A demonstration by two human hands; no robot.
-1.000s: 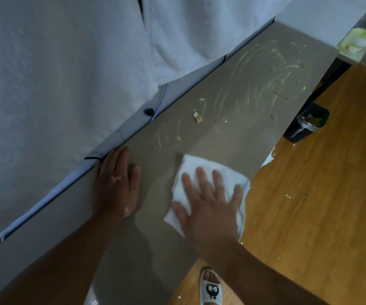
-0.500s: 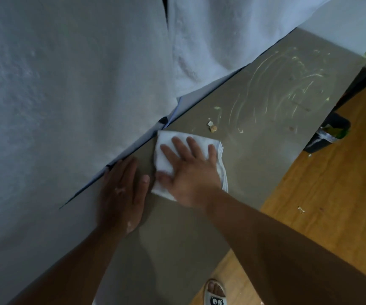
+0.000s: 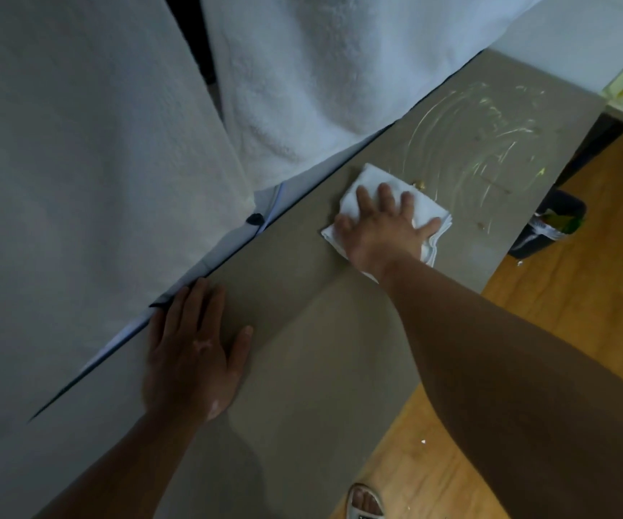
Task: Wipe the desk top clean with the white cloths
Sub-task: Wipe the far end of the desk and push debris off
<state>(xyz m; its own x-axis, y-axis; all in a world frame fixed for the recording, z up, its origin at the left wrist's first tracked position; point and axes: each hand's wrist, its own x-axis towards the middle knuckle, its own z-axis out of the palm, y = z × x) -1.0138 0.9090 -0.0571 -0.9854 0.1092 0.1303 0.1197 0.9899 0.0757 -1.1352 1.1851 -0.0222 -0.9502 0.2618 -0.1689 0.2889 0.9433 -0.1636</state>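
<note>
Spread, straight fingers [image 3: 385,194] of the right hand [image 3: 381,234] press flat on the folded white cloth [image 3: 371,178] right of centre — it lies on the grey tabletop [image 3: 321,350], just beside crumbs [image 3: 419,184] and pale smears [image 3: 489,144] — while the left hand [image 3: 194,354] rests flat, fingers straight, lower left.

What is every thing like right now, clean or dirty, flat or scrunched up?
white cloth: folded, flat on the desk under the right hand.
right hand: fingers spread, pressing the cloth.
left hand: flat on the desk, holding nothing.
desk top: plain near the left hand, smeared at the far end.
crumbs: lying at the cloth's far edge.
bin: on the floor, rubbish inside.
</note>
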